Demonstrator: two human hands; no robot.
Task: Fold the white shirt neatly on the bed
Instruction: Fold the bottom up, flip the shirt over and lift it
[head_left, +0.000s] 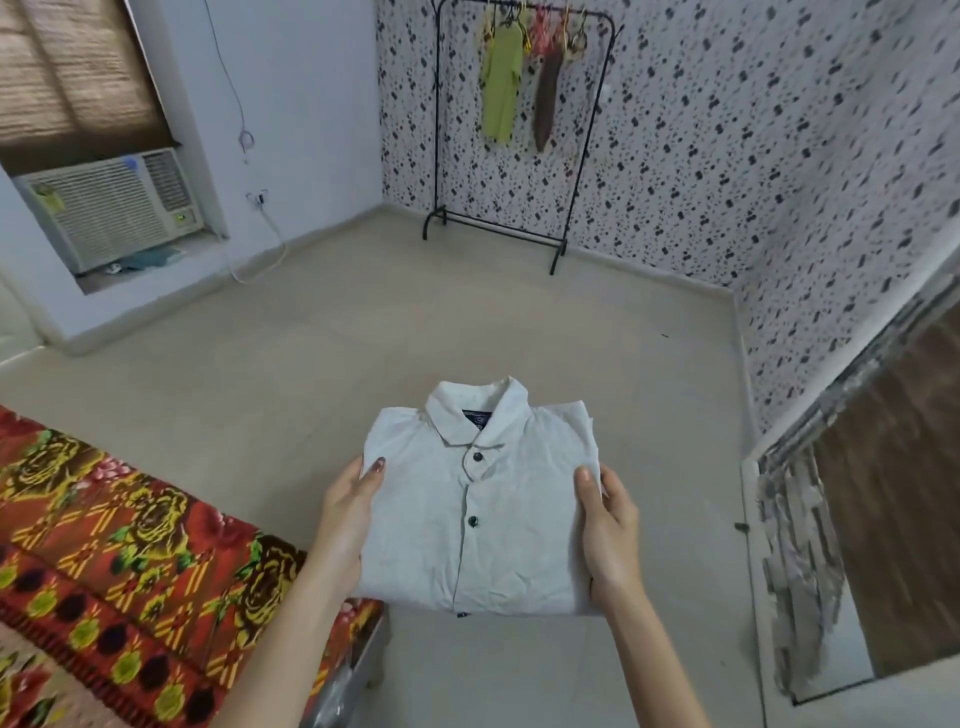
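Note:
The white shirt (467, 514) is folded into a compact rectangle, collar pointing away from me, dark buttons down its front. It hangs in the air above the floor, just right of the bed's corner. My left hand (348, 519) grips its left edge with the thumb on top. My right hand (610, 535) holds the right edge the same way. The bed (104, 561), covered by a red floral spread, fills the lower left.
A black clothes rack (519, 130) with a green garment and a brown one stands against the spotted wall ahead. A window air conditioner (109, 208) sits at left. A mirror or door panel (857, 519) lines the right side. Beige floor lies between.

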